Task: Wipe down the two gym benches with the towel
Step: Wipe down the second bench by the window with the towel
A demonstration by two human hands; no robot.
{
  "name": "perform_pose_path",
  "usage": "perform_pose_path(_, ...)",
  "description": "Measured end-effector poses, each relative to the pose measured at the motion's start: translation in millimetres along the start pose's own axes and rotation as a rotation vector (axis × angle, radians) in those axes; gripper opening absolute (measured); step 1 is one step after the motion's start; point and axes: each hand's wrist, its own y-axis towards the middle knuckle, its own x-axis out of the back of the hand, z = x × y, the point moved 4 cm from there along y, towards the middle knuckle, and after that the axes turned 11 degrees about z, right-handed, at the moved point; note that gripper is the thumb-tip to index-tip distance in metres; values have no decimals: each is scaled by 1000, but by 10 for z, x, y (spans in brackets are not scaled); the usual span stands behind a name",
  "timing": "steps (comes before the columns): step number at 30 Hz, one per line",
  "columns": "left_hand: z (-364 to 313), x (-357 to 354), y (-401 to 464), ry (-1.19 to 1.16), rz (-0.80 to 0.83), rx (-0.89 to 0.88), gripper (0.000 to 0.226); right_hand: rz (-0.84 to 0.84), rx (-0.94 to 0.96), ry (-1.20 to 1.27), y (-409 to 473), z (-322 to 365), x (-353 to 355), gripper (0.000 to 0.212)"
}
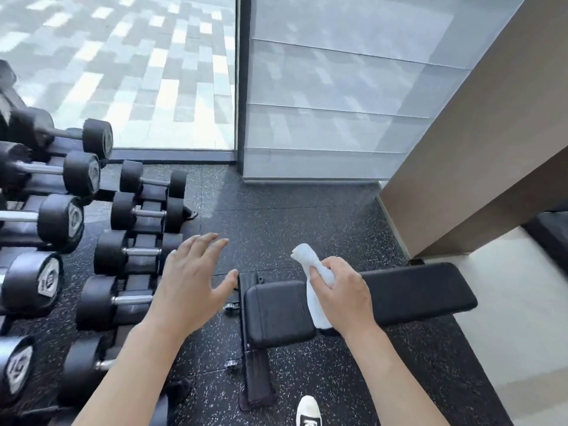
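Where speckled black rubber floor (pixel 307 216) meets a glass wall (pixel 123 72), a black padded bench (pixel 408 290) lies flat.
The right hand (pixel 341 298) grips a rolled white towel (pixel 310 272) above the seat pad (pixel 278 313); the left hand (pixel 190 281) hovers spread, holding nothing; a dumbbell rack (pixel 92 241) stands just left of the bench; a tan pillar (pixel 476 149) rises at right; a white shoe (pixel 309 410) shows below.

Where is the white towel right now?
In the head view, the towel is right of centre, gripped rolled-up in the right hand, above the black bench.
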Motion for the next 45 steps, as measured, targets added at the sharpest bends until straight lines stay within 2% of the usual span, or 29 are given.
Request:
perform_pose_path(6,-71,-460,520,12,14,96,74,136,98,48,712,-427,-314,21)
perform_pose_path(11,131,-1101,863,-19,53,160,74,253,118,45,1181,-818,-894,19)
perform_pose_path(18,749,-2480,1336,-92,133,180,69,282,31,29,1582,-1531,-2142,23)
perform_pose_path(22,1075,-3410,1466,-144,177,184,69,335,-24,90,1665,-1910,-2897,13)
perform_pose_path(30,1583,-5036,1258,-221,295,236,99,400,43,51,1824,-2355,-4140,27)
perform_pose_path(34,1693,-5643,1187,-254,359,254,113,316,165,-91,2078,-2391,-4567,29)
perform_pose_path(37,1747,-5949,1113,-305,338,269,123,262,242,-136,2261,-2360,-4863,28)
perform_pose_path(40,1790,-6167,1020,-376,287,272,131,306,307,-175,2263,-2355,-5142,29)
perform_pose_path(45,1850,-6334,930,-472,202,305,122,296,368,-198,1757,-2507,-5286,25)
